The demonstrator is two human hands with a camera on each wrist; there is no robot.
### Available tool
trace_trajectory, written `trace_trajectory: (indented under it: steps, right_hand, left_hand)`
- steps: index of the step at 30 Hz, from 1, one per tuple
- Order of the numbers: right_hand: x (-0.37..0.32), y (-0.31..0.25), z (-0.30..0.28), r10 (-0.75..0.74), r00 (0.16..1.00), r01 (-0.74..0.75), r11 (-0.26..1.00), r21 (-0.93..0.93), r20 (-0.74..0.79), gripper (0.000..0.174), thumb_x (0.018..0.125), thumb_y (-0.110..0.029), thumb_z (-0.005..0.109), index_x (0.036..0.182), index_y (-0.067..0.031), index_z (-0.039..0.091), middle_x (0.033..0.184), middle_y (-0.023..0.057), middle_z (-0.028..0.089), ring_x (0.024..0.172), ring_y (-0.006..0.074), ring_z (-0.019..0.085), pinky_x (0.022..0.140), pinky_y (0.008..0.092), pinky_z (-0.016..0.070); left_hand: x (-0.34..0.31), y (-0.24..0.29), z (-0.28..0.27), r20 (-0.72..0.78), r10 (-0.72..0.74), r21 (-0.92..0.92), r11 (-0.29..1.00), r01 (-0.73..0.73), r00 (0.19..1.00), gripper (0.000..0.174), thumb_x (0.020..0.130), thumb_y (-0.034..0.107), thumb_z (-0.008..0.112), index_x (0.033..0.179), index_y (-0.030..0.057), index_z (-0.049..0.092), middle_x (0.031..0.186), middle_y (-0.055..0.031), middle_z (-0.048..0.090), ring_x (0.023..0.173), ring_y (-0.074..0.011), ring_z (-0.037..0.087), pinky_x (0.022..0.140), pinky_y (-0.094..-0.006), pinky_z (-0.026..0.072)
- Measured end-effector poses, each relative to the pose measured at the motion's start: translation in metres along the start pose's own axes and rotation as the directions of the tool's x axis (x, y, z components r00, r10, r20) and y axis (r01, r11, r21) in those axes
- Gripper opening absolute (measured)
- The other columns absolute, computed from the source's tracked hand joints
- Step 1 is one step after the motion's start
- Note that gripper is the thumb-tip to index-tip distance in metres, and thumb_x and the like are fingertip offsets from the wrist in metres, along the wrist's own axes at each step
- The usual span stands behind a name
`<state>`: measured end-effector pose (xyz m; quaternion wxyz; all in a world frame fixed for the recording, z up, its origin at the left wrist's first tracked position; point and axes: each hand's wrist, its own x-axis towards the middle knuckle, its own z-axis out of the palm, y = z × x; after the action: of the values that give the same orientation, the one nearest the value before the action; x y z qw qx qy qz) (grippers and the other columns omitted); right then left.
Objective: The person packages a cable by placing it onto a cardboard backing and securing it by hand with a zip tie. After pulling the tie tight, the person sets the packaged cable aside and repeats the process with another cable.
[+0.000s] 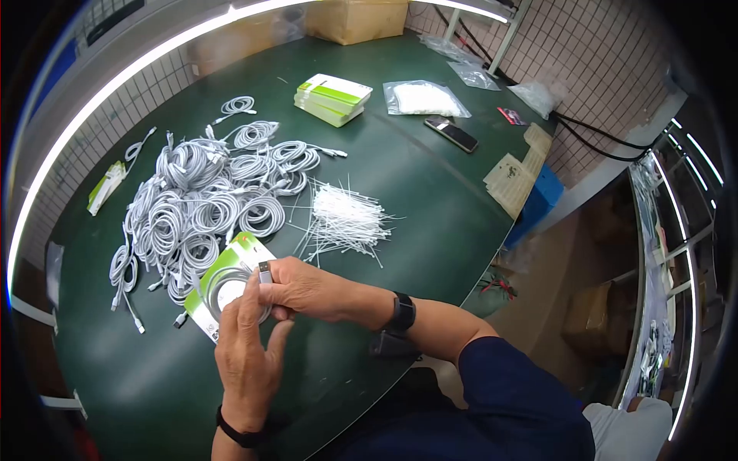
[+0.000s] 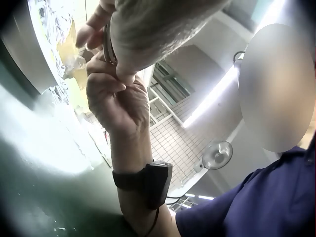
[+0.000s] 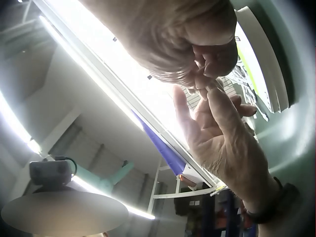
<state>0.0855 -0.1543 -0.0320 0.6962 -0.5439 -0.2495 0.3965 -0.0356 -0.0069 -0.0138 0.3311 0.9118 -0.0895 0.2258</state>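
In the head view a grey USB cable (image 1: 217,286), wound in a coil, is held between both hands over a green-and-white card (image 1: 247,247). My right hand (image 1: 307,290) pinches the cable close to its metal USB plug (image 1: 265,271), which points up past the fingers. At the coil's near side, my left hand (image 1: 247,357) grips the loops with its fingertips, its thumb standing apart. The left wrist view shows a stretch of cable (image 2: 106,45) between the two hands. Both hands' fingertips meet in the right wrist view, where the card stack (image 3: 264,61) lies beyond them.
A large heap of coiled grey cables (image 1: 184,200) lies left of centre, beside a pile of white cable ties (image 1: 350,219). Farther back are a stack of green-and-white cards (image 1: 332,100), a bag of white pieces (image 1: 425,99), a phone (image 1: 451,134) and a cardboard box (image 1: 357,19).
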Motion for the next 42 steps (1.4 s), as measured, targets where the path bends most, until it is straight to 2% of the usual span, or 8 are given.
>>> trace_trajectory:
  steps: [6,10,16,17,20,24,28,42]
  right_hand:
    - [-0.004,-0.01,0.005,-0.073,0.99,0.074,0.997,0.001,-0.12,0.053,0.101,-0.011,0.071,0.148,0.0009,0.049,0.093,0.0058,0.07,0.066,0.0059,0.057,0.058,0.02,0.0465]
    - [-0.005,-0.013,0.006,-0.021,0.996,0.035,0.983,0.178,-0.082,0.052,0.103,-0.015,0.07,0.147,0.0044,0.049,0.107,0.0134,0.074,0.07,0.0084,0.062,0.061,0.0223,0.0514]
    - [-0.014,-0.029,0.014,-0.218,0.97,0.234,0.957,-0.169,0.109,0.067,0.099,-0.015,0.075,0.156,-0.0028,0.044,0.121,0.0109,0.068,0.098,0.0123,0.067,0.073,0.0277,0.0564]
    - [-0.014,-0.024,0.016,-0.26,0.961,0.274,0.932,-0.238,0.089,0.082,0.085,-0.014,0.083,0.156,-0.0046,0.045,0.14,0.0141,0.06,0.103,0.0148,0.066,0.079,0.0275,0.0544]
    - [-0.017,-0.034,0.02,-0.426,0.868,0.473,0.55,-0.688,0.255,0.087,0.074,-0.011,0.09,0.153,-0.0099,0.052,0.147,0.012,0.056,0.108,0.018,0.066,0.083,0.0287,0.0548]
    - [-0.009,-0.034,0.035,-0.479,0.766,0.581,0.229,-0.781,0.43,0.071,0.073,-0.005,0.089,0.139,-0.011,0.063,0.144,0.0127,0.057,0.112,0.0289,0.068,0.084,0.0434,0.0592]
    - [0.005,-0.018,0.031,-0.476,0.728,0.627,0.17,-0.761,0.493,0.033,0.077,0.001,0.079,0.107,-0.0043,0.067,0.116,0.0097,0.069,0.098,0.0328,0.071,0.078,0.0436,0.0596]
    - [-0.015,-0.041,0.008,-0.137,0.886,0.417,0.654,-0.631,0.443,0.037,0.081,-0.011,0.087,0.111,-0.0031,0.069,0.098,0.0088,0.072,0.082,0.026,0.07,0.071,0.0356,0.0555]
  left_hand:
    - [-0.004,-0.009,-0.006,-0.083,0.217,0.078,0.974,-0.21,0.973,0.042,0.082,-0.006,0.082,0.123,0.0012,0.074,0.1,-0.0142,0.073,0.089,-0.0312,0.07,0.079,-0.0403,0.0575]
    - [-0.004,-0.021,-0.016,-0.188,0.302,0.001,0.952,-0.307,0.935,0.032,0.076,-0.006,0.087,0.107,0.0017,0.079,0.092,-0.0111,0.075,0.081,-0.0258,0.071,0.07,-0.0355,0.0576]
    - [-0.01,-0.027,-0.044,-0.222,0.268,-0.13,0.945,-0.301,0.937,0.028,0.078,-0.005,0.086,0.104,0.0028,0.079,0.091,-0.0095,0.076,0.081,-0.0233,0.072,0.072,-0.0344,0.0569]
    - [-0.011,-0.028,-0.048,-0.221,0.259,-0.14,0.946,-0.293,0.94,0.027,0.079,-0.005,0.086,0.104,0.0029,0.079,0.091,-0.0093,0.076,0.081,-0.0229,0.072,0.072,-0.0344,0.0567]
    - [-0.017,-0.032,-0.054,-0.212,0.243,-0.168,0.945,-0.28,0.947,0.026,0.08,-0.005,0.085,0.103,0.0033,0.079,0.091,-0.0085,0.076,0.081,-0.0218,0.071,0.074,-0.0346,0.0559]
    - [-0.017,-0.032,-0.054,-0.176,0.281,-0.165,0.937,-0.309,0.944,0.025,0.08,-0.004,0.085,0.103,0.0048,0.079,0.088,-0.0061,0.073,0.078,-0.0201,0.068,0.071,-0.0343,0.0544]
    - [-0.018,-0.03,-0.05,-0.11,0.321,-0.113,0.936,-0.333,0.941,0.027,0.077,-0.002,0.086,0.101,0.0083,0.08,0.088,-0.0038,0.069,0.078,-0.0198,0.065,0.07,-0.0339,0.0532]
    - [-0.015,-0.027,-0.049,0.004,0.386,-0.151,0.912,-0.382,0.922,0.025,0.071,0.002,0.083,0.095,0.0088,0.082,0.087,-0.0056,0.069,0.074,-0.0208,0.066,0.063,-0.0323,0.0523]
